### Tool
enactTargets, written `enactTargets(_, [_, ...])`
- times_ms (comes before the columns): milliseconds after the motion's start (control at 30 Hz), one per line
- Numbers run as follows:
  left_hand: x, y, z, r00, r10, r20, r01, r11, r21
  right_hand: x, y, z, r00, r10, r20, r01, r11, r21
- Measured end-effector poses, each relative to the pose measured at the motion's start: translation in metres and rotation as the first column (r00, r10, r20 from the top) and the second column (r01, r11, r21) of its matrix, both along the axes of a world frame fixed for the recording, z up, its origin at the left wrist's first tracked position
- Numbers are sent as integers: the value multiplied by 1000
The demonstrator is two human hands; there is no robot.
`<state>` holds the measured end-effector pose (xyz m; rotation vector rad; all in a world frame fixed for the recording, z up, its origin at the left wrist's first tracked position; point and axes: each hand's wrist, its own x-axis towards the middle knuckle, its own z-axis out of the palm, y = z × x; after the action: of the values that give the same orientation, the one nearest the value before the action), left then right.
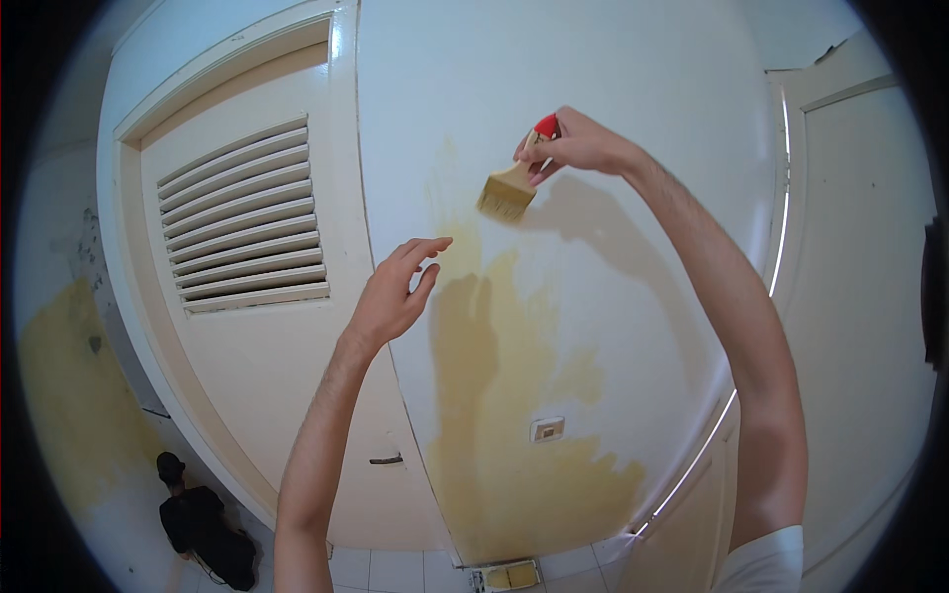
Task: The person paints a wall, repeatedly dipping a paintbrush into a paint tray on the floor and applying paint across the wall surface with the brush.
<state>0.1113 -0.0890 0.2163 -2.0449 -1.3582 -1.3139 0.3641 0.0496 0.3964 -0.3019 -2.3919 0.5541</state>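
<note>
My right hand [567, 144] grips a flat paintbrush [511, 191] by its wooden handle, which has a red end. The bristles point down and to the left, near or against the white wall [637, 96]; contact is hard to tell. Lower on the same wall spreads an uneven patch of yellow paint [511, 356], with thin streaks at its top. My left hand [400, 285] is raised in front of the patch's left side, fingers apart and holding nothing. Both arms cast shadows on the wall.
A cream door [245, 356] with louvre slats [241, 215] and a handle [386, 460] stands left. A wall switch or socket [547, 429] sits within the yellow. On the tiled floor lies a paint tray [511, 575]. A person in black [207, 534] is at lower left; another door [852, 222] is right.
</note>
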Motion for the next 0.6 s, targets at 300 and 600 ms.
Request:
enactTargets(300, [4, 6, 12, 995, 91, -45, -88, 994, 58, 8, 6, 30, 923, 70, -379, 204, 745, 635])
enactTargets(600, [-9, 24, 0, 985, 152, -80, -133, 969, 207, -24, 29, -156, 942, 89, -324, 292, 261, 920])
